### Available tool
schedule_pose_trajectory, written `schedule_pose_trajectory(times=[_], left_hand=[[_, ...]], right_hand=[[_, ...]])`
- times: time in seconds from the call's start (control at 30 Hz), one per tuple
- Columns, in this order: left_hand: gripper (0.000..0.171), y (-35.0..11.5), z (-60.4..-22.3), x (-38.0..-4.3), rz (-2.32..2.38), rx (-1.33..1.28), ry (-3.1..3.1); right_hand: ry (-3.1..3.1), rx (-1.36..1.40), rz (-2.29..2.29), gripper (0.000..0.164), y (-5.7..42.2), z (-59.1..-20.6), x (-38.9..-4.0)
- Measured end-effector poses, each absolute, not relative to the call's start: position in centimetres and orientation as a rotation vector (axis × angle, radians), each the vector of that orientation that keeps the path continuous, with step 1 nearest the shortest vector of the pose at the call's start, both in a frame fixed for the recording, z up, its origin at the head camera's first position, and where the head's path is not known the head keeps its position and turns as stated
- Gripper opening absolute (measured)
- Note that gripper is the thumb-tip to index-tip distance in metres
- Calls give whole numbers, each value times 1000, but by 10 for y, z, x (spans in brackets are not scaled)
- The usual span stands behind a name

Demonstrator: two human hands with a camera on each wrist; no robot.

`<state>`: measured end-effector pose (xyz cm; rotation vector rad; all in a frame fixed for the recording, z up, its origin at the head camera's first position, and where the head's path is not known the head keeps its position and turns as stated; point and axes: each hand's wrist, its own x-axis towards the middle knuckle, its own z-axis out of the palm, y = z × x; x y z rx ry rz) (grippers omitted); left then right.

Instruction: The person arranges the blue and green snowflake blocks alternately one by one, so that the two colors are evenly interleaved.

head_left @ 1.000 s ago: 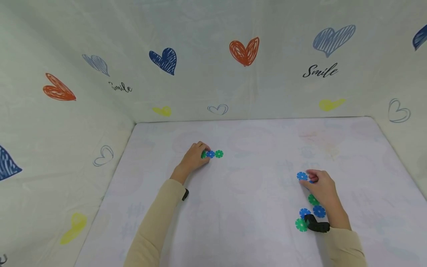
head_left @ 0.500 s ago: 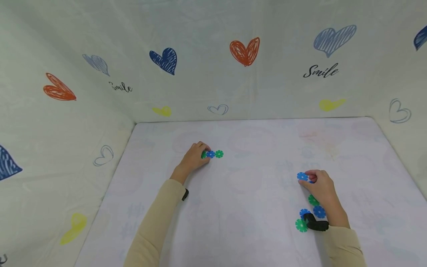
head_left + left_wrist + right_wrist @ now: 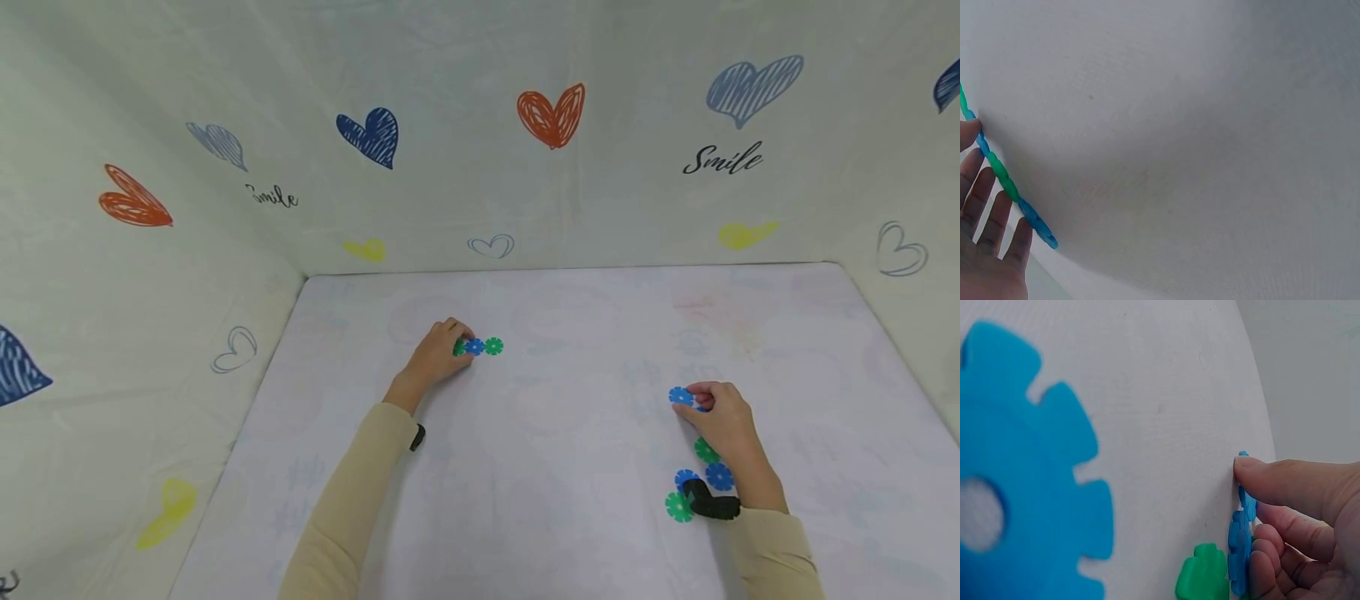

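My left hand (image 3: 431, 354) holds a row of joined notched plastic snowflake discs at the far left of the table. In the head view a blue disc (image 3: 475, 347) and a green disc (image 3: 493, 346) stick out past the fingers. The left wrist view shows the row edge-on, green (image 3: 1002, 175) alternating with blue (image 3: 1037, 224), between thumb and fingers. At the right, my right hand (image 3: 726, 421) pinches a blue snowflake disc (image 3: 681, 396) between thumb and index finger. A second blue disc (image 3: 1239, 556) lies against its curled fingers; whether the two are joined I cannot tell.
Loose discs lie by my right forearm: green (image 3: 706, 451), blue (image 3: 719, 477), another blue (image 3: 686, 479) and a green (image 3: 678, 507). The black wrist camera (image 3: 712, 504) partly covers some. Behind the white table (image 3: 555, 467) hangs a heart-printed curtain (image 3: 450, 192).
My right hand has shifted very slightly left, its fingertips further over the blue disc. The left hand and its row of discs stay in place.
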<state>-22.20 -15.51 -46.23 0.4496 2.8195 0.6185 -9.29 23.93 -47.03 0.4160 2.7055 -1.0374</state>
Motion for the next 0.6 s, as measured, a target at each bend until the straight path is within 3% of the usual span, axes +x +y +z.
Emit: schedule_pose_trajectory(times=[0.6], left_hand=[[36, -154, -459, -221, 599, 431, 2808]], right_hand=[[2710, 404, -1039, 45, 239, -469, -92]])
